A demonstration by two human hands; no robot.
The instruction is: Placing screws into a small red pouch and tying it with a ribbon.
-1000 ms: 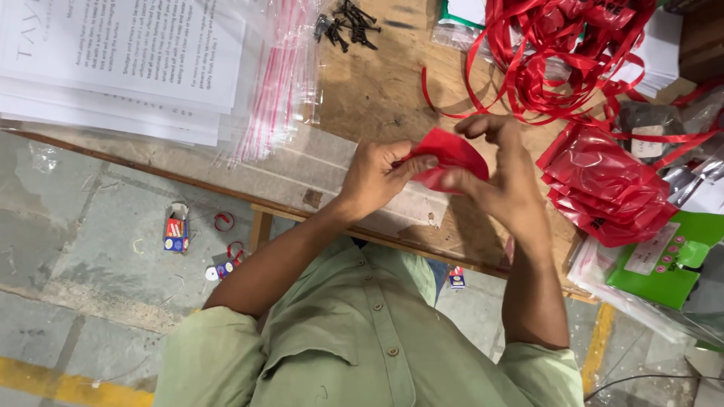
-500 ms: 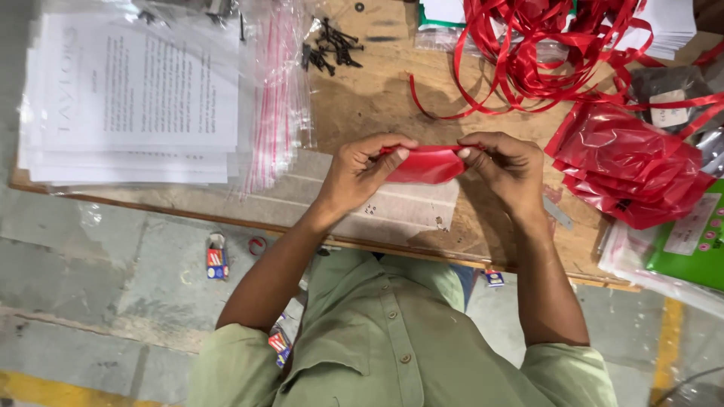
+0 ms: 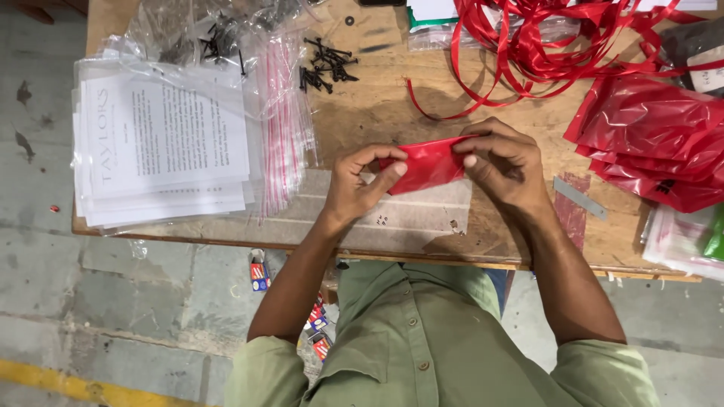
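Both hands — left hand [image 3: 354,185], right hand [image 3: 504,167] — pinch a red plastic pouch [image 3: 424,164] above the wooden table [image 3: 377,105].

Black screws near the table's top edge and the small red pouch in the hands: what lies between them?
In the head view, only bare wooden tabletop lies between the black screws and the red pouch; a loose red ribbon curls just beside that stretch.

Small glossy red plastic pouch [image 3: 424,166]: solid red, no pattern. Loose tangled satin ribbon [image 3: 543,41]: the same red. Stacked glossy plastic bags [image 3: 652,139]: red with a small black mark. Clear zip bags [image 3: 280,113]: transparent with red stripes. Paper sheets [image 3: 162,139]: white with grey-black print. Small screws [image 3: 326,64]: black. Worn wooden desk [image 3: 377,105]: light brown. Long-sleeved buttoned shirt [image 3: 407,347]: pale olive green. Floor line [image 3: 83,386]: yellow.
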